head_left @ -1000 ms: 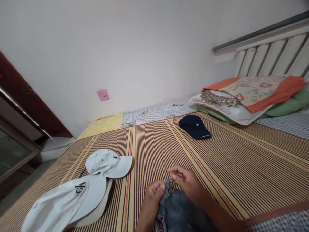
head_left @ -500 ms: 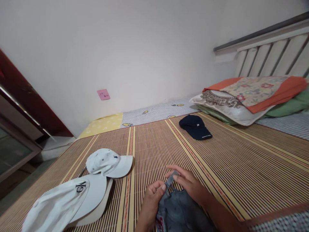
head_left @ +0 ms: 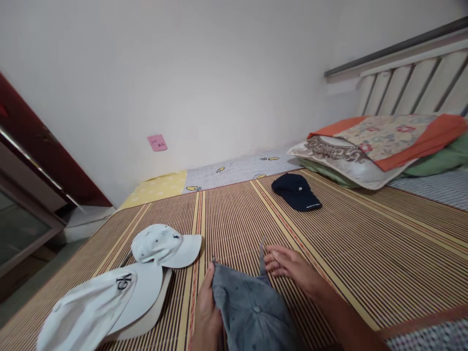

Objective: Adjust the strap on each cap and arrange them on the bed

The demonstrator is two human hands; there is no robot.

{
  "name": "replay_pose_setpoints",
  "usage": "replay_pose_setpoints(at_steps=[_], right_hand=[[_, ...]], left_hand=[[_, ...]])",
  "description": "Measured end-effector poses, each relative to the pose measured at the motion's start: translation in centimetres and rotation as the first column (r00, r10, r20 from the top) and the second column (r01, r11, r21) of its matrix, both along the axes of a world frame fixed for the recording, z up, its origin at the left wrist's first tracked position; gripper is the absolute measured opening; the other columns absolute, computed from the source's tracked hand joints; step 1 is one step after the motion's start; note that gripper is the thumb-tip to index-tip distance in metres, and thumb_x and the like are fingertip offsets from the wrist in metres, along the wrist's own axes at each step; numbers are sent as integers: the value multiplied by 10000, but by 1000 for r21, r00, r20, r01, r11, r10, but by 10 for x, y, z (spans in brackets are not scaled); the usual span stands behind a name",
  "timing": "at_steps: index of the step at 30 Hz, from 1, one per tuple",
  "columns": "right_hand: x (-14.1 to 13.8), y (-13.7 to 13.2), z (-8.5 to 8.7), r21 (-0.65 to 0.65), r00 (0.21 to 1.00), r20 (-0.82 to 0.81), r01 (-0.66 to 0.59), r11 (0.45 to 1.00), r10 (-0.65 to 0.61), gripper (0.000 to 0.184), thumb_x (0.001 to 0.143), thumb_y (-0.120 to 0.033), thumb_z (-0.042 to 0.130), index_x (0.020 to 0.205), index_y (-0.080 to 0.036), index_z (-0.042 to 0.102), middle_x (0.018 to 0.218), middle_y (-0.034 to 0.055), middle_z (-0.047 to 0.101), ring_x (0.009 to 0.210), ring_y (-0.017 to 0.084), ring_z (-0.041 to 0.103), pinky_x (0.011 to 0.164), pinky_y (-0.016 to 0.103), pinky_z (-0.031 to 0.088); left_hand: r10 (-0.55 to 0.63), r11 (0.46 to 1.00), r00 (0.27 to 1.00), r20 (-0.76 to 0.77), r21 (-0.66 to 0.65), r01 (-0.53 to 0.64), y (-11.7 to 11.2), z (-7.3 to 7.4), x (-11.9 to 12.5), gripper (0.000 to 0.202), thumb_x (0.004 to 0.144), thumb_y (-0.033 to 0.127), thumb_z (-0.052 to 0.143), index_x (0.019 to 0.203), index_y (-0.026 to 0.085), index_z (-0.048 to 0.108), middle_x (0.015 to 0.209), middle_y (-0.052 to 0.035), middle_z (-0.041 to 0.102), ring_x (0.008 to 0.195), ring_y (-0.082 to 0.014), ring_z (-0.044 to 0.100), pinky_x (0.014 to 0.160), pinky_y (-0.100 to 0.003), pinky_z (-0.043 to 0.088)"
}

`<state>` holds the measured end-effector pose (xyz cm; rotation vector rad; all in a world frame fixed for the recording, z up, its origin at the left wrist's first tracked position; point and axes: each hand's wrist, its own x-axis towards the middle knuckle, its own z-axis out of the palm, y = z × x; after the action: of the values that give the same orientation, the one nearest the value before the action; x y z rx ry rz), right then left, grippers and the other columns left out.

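Note:
A grey baseball cap (head_left: pixel 252 309) is held low in front of me, its crown toward me. My left hand (head_left: pixel 209 304) grips the cap's left edge, thumb up along the side and fingers partly hidden by the cloth. From the cap's back opening a loose grey strap (head_left: pixel 262 258) stands up, its end free. Just right of the strap is my right hand (head_left: pixel 288 268), fingers half bent and not closed round anything; whether the fingertips touch the strap I cannot tell.
White caps (head_left: pixel 98 302) lie overlapping at the left, a smaller white cap (head_left: pixel 161 246) behind them. A navy cap (head_left: pixel 296 191) rests farther back on the striped mat (head_left: pixel 234 219). Pillows (head_left: pixel 365 151) are piled at the right by a radiator (head_left: pixel 413 85). A wall (head_left: pixel 219 87) bounds the far side.
The strap, earlier pinched between both hands, now stands loose. My left hand has moved left to the cap's side, the right hand slightly right, and the crown has turned into view.

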<state>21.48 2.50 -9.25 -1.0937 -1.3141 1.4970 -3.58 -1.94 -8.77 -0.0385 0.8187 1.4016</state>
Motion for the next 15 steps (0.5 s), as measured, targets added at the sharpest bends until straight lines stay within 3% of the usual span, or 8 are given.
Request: replay_pose_setpoints(at_steps=[3, 7, 9, 12, 15], right_hand=[[-8, -9, -2, -67, 987, 68, -140, 988, 144, 583, 793, -593, 659, 1188, -165, 659, 1033, 126, 747, 921, 259, 716, 772, 382, 541], [-25, -24, -8, 45, 938, 186, -307, 951, 294, 233, 758, -399, 744, 846, -183, 746, 793, 35, 731, 797, 233, 669, 698, 327, 475], [-32, -26, -9, 115, 937, 207, -309, 944, 281, 209, 786, -394, 709, 755, -188, 723, 745, 12, 698, 777, 222, 639, 702, 323, 459], [-35, -18, -5, 91, 998, 38, -60, 994, 56, 310, 746, -497, 753, 797, -192, 744, 794, 30, 725, 825, 257, 650, 764, 358, 494], [-25, -5, -1, -23, 963, -141, 228, 973, -229, 475, 658, -623, 796, 859, -194, 760, 862, 68, 770, 908, 313, 688, 850, 414, 536]], left_hand=[[-18, 999, 1000, 8, 33, 18, 3, -1, -9, 259, 991, 271, 587, 842, 181, 779, 761, -46, 803, 902, -236, 780, 996, -385, 570], [-29, 993, 1000, -5, 118, 30, 5, -4, -15, 325, 1021, 245, 508, 913, 230, 815, 868, -42, 825, 1046, -229, 753, 1098, -384, 503], [-58, 988, 998, -18, 145, 60, 4, -4, -13, 251, 994, 310, 577, 1016, 222, 812, 956, -75, 826, 1134, -264, 719, 1126, -419, 479], [-154, 963, 985, -77, 209, 168, -2, -1, -2, 341, 915, 439, 697, 1146, 202, 778, 1141, -109, 794, 1265, -316, 639, 1164, -461, 434], [-281, 873, 917, -282, 322, 366, -11, 4, 12, 428, 853, 425, 777, 1218, 204, 745, 1281, -111, 741, 1345, -314, 569, 1192, -435, 386]])
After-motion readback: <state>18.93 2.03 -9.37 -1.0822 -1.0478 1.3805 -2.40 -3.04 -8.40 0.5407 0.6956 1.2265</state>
